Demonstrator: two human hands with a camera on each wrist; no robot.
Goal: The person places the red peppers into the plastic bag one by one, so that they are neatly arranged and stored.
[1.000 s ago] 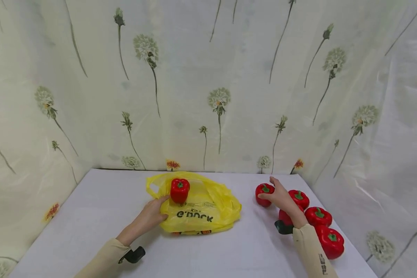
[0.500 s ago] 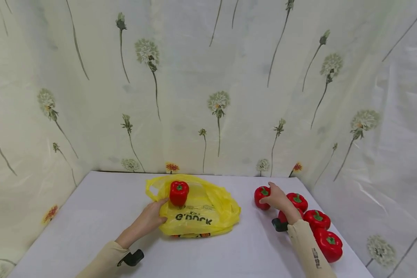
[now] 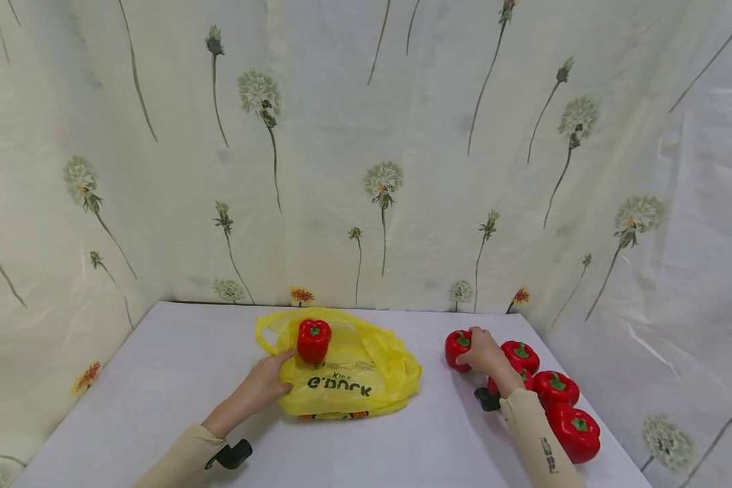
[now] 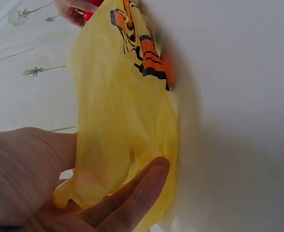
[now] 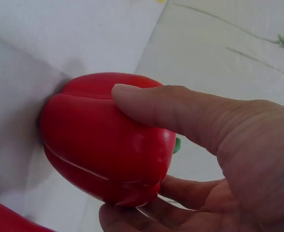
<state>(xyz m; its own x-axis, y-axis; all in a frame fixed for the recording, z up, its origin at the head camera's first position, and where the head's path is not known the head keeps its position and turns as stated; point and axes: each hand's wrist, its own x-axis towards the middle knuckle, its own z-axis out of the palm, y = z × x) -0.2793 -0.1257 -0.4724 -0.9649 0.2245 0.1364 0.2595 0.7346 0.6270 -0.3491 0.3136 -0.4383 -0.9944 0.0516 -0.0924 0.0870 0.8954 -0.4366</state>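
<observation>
A yellow plastic bag [image 3: 348, 366] with black lettering lies on the white table, and my left hand [image 3: 262, 385] grips its left edge. In the left wrist view its fingers [image 4: 137, 193] lie along the bag's side, the thumb partly hidden. One red bell pepper [image 3: 314, 341] stands upright at the bag's left part, just beyond the left fingertips. To the right, my right hand [image 3: 486, 352] holds another red bell pepper [image 5: 108, 137] by its stem end, thumb across one side and fingers around the other. Its base sits close on the table.
Several more red bell peppers stand behind and beside the right forearm: one at the back [image 3: 520, 356], others down the table's right side [image 3: 556, 388] [image 3: 574, 432]. A dandelion-print curtain [image 3: 366, 169] hangs behind the table [image 3: 427, 434].
My right hand has lowered and moved slightly left, and its fingers have gone from spread above the pepper to gripping it. The left hand stays on the bag. The head view has tilted slightly.
</observation>
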